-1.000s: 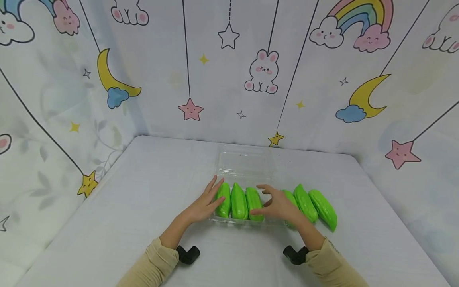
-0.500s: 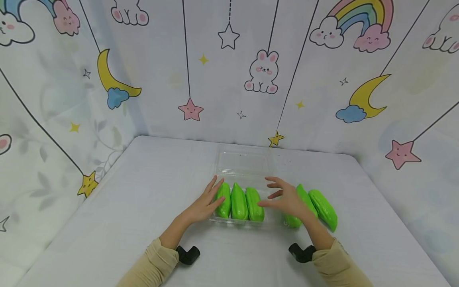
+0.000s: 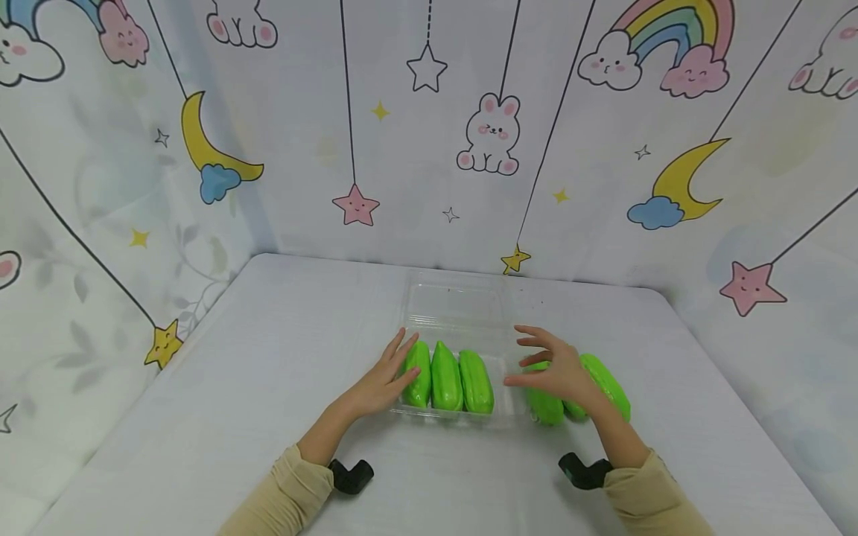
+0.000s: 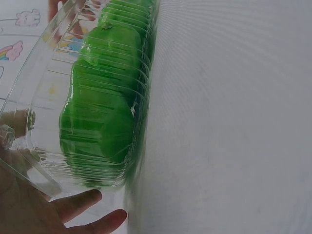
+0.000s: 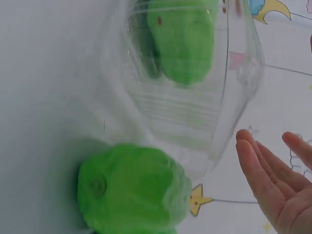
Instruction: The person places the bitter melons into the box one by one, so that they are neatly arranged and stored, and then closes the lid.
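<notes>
Three long, glossy green fruit-like pieces (image 3: pixel 446 380) lie side by side in a clear plastic box (image 3: pixel 511 391). My left hand (image 3: pixel 374 385) rests at the box's left end, fingers straight and spread, thumb over the leftmost piece. Through the box wall in the left wrist view, the green pieces (image 4: pixel 100 119) show blurred by the ridges. To the right of the box, my right hand (image 3: pixel 559 370) is held with fingers apart, nothing between them. It partly hides three loose green pieces (image 3: pixel 546 406). In the right wrist view, one loose piece (image 5: pixel 131 187) sits beside the box end.
The clear lid (image 3: pixel 454 301) lies folded back behind the box. A white cloth covers the table (image 3: pixel 302 320), and a curtain (image 3: pixel 415 149) printed with rabbits, moons and stars hangs behind it. A black wrist camera (image 3: pixel 351 476) sits below the left hand.
My right hand has moved right, from above the rightmost boxed piece to over the loose pieces. My left hand and the green pieces have stayed in place.
</notes>
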### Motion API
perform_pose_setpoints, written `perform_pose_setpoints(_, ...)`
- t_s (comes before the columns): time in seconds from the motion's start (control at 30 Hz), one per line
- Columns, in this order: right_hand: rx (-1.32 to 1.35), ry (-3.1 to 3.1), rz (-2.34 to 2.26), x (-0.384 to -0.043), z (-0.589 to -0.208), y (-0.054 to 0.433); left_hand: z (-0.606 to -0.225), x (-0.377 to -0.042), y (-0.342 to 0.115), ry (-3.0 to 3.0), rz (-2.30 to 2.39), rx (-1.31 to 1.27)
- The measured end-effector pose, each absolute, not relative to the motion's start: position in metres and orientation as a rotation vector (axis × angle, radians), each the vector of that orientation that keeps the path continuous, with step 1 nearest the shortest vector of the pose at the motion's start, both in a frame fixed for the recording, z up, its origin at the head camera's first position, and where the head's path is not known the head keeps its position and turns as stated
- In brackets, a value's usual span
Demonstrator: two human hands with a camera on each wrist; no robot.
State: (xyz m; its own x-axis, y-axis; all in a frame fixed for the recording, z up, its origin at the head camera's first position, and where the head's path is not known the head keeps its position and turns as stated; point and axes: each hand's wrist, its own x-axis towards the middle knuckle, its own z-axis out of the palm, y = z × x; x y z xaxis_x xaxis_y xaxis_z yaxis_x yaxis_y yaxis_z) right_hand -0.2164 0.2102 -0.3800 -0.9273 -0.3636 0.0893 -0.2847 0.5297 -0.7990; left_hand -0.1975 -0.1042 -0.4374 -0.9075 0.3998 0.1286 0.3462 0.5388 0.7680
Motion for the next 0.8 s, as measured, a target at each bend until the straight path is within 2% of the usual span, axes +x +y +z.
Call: perform_pose_setpoints(0.8, -0.601, 2.797, -1.234, -0.218, -0.377, 0.273, -0.438, -0.198, -0.104, 2.696, 1.328, 0.648)
